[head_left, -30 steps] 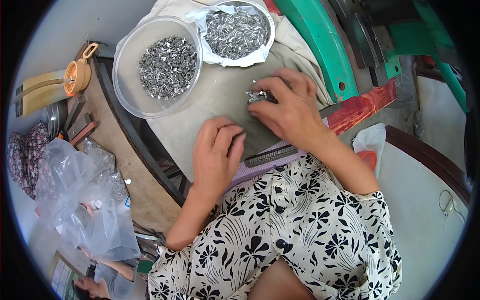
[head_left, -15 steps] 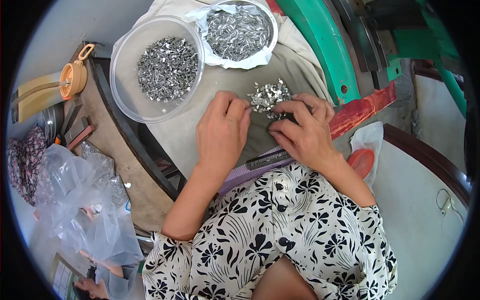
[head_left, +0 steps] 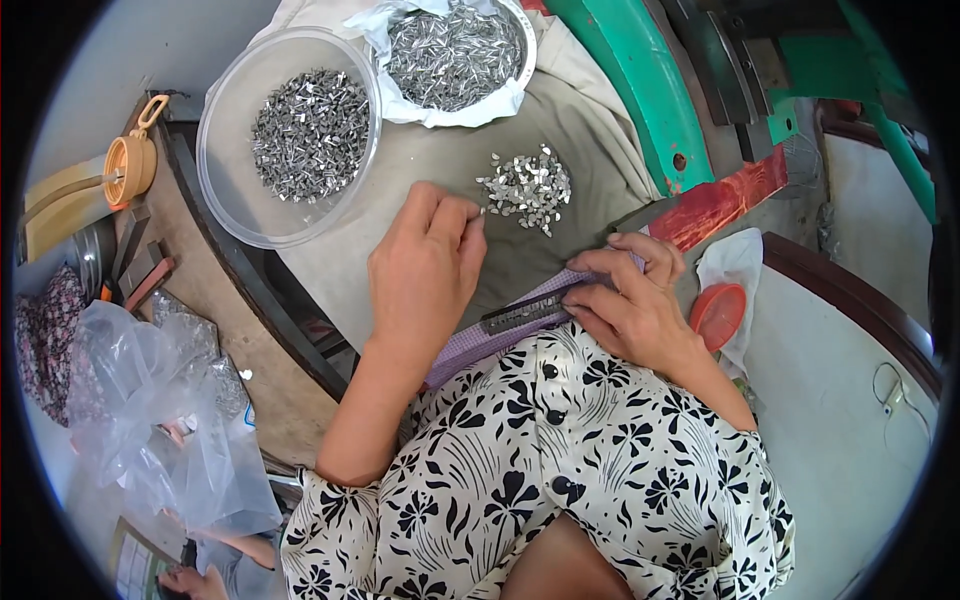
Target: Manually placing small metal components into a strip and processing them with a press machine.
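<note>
On the grey-green cloth (head_left: 590, 130), silver metal chips (head_left: 528, 190) lie heaped beside the left hand (head_left: 428, 255), its grip pinched narrow; the right hand (head_left: 635, 295) curls at one end of the dark strip (head_left: 522, 314), its grip's hold hard to tell.

Right of the metal pile (head_left: 530, 188), bare cloth (head_left: 603, 150) leaves room before the green frame (head_left: 625, 85). The left hand (head_left: 425, 260) obstructs the pile's near-left side.
</note>
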Tool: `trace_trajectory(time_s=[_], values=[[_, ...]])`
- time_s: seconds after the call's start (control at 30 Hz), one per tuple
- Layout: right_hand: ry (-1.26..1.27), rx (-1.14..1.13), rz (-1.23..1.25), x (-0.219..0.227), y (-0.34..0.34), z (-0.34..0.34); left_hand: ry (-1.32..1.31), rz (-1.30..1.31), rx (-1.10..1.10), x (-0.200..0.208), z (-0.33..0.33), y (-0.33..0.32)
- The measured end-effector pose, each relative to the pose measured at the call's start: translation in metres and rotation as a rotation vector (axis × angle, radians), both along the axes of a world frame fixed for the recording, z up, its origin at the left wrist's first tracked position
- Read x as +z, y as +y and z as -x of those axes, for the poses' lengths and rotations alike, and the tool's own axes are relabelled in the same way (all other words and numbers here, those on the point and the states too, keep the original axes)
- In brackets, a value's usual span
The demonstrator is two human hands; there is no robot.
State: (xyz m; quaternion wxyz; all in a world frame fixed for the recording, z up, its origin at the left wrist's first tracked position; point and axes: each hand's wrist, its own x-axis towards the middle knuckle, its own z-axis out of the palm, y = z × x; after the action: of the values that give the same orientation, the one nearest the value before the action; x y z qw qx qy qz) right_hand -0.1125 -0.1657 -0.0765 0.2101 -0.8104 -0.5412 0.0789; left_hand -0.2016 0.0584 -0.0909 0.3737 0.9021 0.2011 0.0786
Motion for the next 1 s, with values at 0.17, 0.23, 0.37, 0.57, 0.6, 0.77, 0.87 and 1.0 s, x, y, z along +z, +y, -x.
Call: trace_trajectory(time_s=[0.17, 0.23, 0.37, 0.57, 0.6, 0.77, 0.87, 1.0], values=[[0.013, -0.014, -0.010, 0.007, 0.004, -0.001, 0.086, 0.023, -0.018, 0.005, 0.018, -0.007], [-0.019, 0.023, -0.018, 0.006, 0.008, 0.000, 0.088, 0.019, -0.010, 0.005, 0.017, -0.006], [-0.068, 0.083, -0.011, 0.005, 0.017, 0.005, 0.063, 0.041, -0.007, 0.006, 0.013, -0.006], [0.010, 0.031, 0.035, 0.016, 0.019, -0.004, 0.012, -0.041, -0.063, 0.006, 0.018, 0.000], [-0.028, -0.015, -0.009, 0.012, 0.021, -0.007, 0.028, -0.045, -0.063, 0.005, 0.019, 0.000], [-0.153, -0.025, -0.087, 0.002, 0.047, -0.030, 0.017, -0.070, -0.056, 0.006, 0.022, -0.004], [-0.148, 0.073, -0.073, -0.005, 0.059, -0.041, 0.011, -0.044, -0.027, 0.012, 0.030, -0.009], [-0.139, 0.137, -0.030, 0.004, 0.070, -0.044, -0.099, -0.003, -0.164, 0.012, 0.044, -0.022]])
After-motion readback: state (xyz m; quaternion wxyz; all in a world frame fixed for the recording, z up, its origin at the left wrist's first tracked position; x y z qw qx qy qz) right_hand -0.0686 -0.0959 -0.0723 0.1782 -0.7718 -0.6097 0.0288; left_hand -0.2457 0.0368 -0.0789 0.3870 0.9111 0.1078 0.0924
